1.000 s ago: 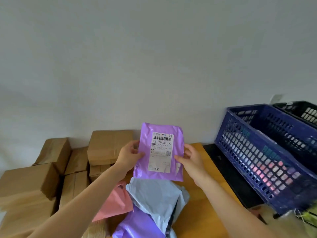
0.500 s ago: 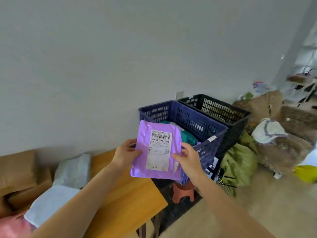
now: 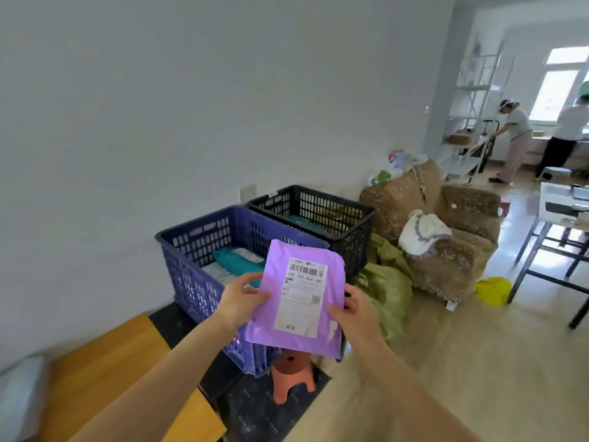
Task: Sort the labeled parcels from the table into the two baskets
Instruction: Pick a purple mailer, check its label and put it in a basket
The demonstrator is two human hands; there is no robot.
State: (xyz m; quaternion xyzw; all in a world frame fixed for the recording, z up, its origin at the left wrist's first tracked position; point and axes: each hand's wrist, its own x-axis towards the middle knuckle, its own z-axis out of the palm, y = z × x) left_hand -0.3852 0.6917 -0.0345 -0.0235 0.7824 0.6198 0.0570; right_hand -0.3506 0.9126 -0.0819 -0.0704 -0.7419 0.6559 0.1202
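Observation:
A purple parcel (image 3: pixel 298 301) with a white barcode label faces me, held up in front of the blue basket (image 3: pixel 194 269). My left hand (image 3: pixel 240 296) pinches its left edge and my right hand (image 3: pixel 352 311) grips its right edge. The blue basket holds a teal parcel (image 3: pixel 237 261) and paler ones. Behind it to the right stands the black basket (image 3: pixel 318 205), with something dark green and yellowish inside. The wooden table (image 3: pixel 105 371) is at the lower left, with a pale grey parcel (image 3: pixel 19 397) at its left edge.
An orange plastic stool (image 3: pixel 291 376) stands on a black mat under the blue basket. Green sacks (image 3: pixel 387 282) and a brown armchair (image 3: pixel 446 237) lie right of the baskets. A metal-legged table (image 3: pixel 561 224) is at far right; two people stand far back by the window.
My view has swung right from the table towards the baskets. Both hands still hold the purple parcel, now in front of the blue basket's near right corner.

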